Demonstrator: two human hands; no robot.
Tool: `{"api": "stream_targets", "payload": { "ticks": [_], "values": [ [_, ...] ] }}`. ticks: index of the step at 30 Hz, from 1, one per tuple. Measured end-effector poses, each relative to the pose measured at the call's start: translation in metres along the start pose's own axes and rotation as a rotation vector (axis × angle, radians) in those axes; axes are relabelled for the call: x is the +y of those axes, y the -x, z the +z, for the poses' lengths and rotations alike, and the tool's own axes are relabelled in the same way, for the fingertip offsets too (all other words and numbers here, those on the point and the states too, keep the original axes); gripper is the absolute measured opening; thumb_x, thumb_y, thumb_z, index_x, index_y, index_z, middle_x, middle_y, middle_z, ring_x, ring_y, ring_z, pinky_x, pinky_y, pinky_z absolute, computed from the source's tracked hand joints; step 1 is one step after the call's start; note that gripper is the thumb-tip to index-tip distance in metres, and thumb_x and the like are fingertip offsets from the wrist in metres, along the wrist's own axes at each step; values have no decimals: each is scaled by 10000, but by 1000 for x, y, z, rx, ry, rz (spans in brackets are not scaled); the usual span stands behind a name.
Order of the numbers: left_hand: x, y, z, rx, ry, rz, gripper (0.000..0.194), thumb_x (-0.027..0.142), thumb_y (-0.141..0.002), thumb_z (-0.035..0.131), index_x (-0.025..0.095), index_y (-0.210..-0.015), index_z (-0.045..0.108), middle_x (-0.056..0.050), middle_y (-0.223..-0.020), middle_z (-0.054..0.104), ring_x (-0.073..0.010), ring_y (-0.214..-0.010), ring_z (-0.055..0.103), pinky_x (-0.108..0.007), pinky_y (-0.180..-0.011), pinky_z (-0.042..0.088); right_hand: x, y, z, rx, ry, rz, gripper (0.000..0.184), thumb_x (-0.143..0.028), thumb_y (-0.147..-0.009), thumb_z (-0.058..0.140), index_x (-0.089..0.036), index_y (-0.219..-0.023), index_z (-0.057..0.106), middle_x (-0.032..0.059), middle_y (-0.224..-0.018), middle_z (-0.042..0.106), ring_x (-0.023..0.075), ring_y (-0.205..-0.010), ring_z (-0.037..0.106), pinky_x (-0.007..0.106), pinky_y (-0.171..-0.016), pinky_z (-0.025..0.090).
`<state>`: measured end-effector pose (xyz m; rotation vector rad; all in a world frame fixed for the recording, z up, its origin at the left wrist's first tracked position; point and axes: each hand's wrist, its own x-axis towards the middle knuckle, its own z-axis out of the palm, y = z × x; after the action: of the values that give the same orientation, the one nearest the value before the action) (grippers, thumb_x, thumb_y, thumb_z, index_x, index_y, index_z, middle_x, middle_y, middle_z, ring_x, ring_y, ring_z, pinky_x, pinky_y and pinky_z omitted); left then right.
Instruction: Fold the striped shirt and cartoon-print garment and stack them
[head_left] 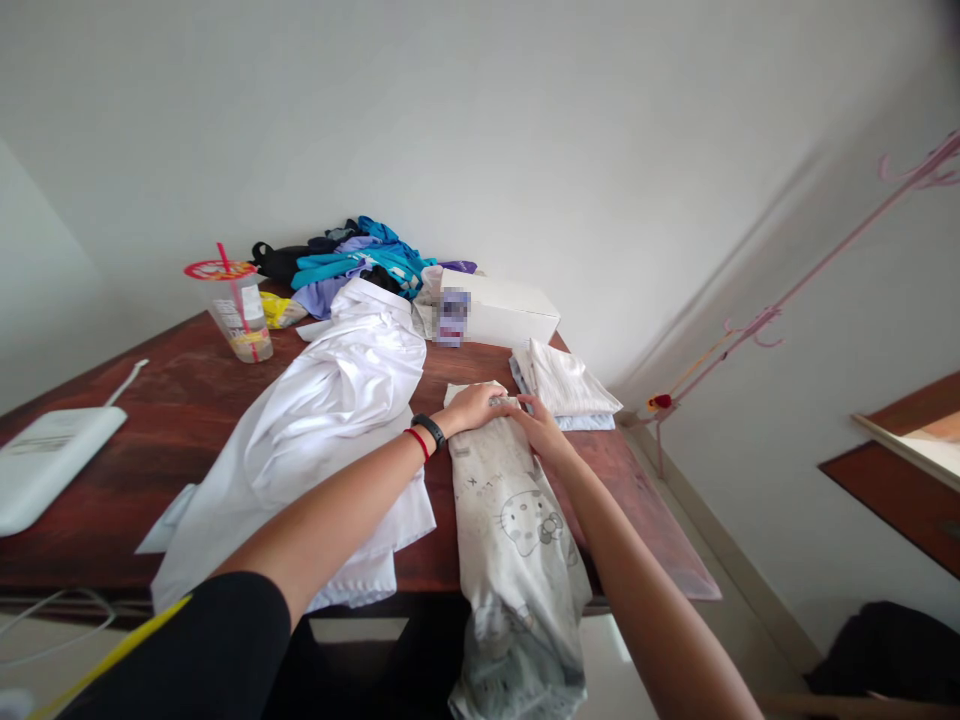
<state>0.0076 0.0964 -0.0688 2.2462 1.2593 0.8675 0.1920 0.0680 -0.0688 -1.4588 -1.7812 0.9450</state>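
A pale grey garment (517, 520) with a cartoon cat print lies lengthways on the dark wooden table (135, 440), its lower end hanging over the near edge. My left hand (474, 405) rests on its far end, fingers curled and pinching the fabric. My right hand (534, 418) presses on the same end from the right, fingers closed on the cloth. The left wrist wears a black band and a red string. A white shirt (330, 420) lies spread just left of the garment.
A folded light stack of clothes (564, 385) sits beyond my hands, a white box (499, 308) behind it. A pile of blue, purple and black clothes (352, 262) lies at the back. A plastic cup with a red straw (240, 312) and a white device (45, 462) stand left.
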Motion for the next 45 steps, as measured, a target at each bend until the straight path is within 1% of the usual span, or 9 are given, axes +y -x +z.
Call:
{"api": "stream_targets", "payload": {
  "ticks": [4,7,10,14,19,23,26,34,45],
  "values": [
    [-5,-2,4,79,51,-40,325,489,-972,576,181,-1005,674,-39,-1021,736,-194,-898,654,-253,-781,455,-11,62,-15,-124,-295,206,612,-525,-867,655,-255,-1393,498,53,-895,743,212,-641,659,305,-533,494],
    [-8,-5,9,135,75,-74,300,479,-977,551,197,-943,648,-18,-946,713,-186,-865,642,-256,-764,447,-18,117,-26,-219,-454,223,728,-559,-841,725,-264,-1447,451,31,-849,732,221,-678,687,312,-590,526],
    [-9,-7,11,173,78,-106,288,467,-978,535,204,-908,630,-12,-903,692,-187,-855,630,-260,-764,448,-21,161,-29,-282,-565,236,815,-548,-835,770,-292,-1511,393,47,-1026,747,231,-844,719,356,-753,578],
    [-6,-7,11,183,56,-141,295,475,-972,533,205,-909,635,-18,-885,688,-193,-843,622,-263,-751,456,-11,193,-25,-223,-534,220,859,-638,-849,715,-297,-1553,361,68,-1060,749,235,-793,708,365,-708,584],
    [-4,-7,11,154,-1,-170,284,478,-964,549,220,-892,642,-12,-885,711,-184,-784,634,-257,-685,431,14,214,-18,33,-237,89,598,-661,-904,608,-221,-1306,645,55,-854,728,193,-628,613,285,-586,508],
    [-1,-7,12,120,-59,-201,276,487,-946,579,231,-900,672,-23,-888,737,-197,-781,656,-263,-656,417,28,227,-11,169,57,16,542,-666,-915,570,-190,-1074,775,-4,-577,587,141,-457,437,252,-488,417],
    [4,-5,11,101,-106,-220,285,486,-955,567,234,-917,694,-39,-896,750,-212,-810,675,-269,-670,428,32,234,-4,273,163,-26,563,-696,-911,550,-206,-1061,782,-19,-513,533,150,-433,449,251,-499,442],
    [8,-5,12,83,-208,-214,285,482,-969,555,248,-939,714,-49,-920,760,-231,-867,701,-280,-698,446,38,242,5,460,276,24,631,-761,-922,440,-215,-1142,668,-11,-564,631,200,-475,577,276,-561,485],
    [9,-2,15,138,-316,-151,283,461,-992,551,230,-1007,715,-72,-1064,707,-230,-1013,671,-297,-842,497,42,251,-10,409,381,176,581,-829,-855,461,-275,-722,574,6,-626,681,213,-535,649,263,-551,458]
  ]
}}
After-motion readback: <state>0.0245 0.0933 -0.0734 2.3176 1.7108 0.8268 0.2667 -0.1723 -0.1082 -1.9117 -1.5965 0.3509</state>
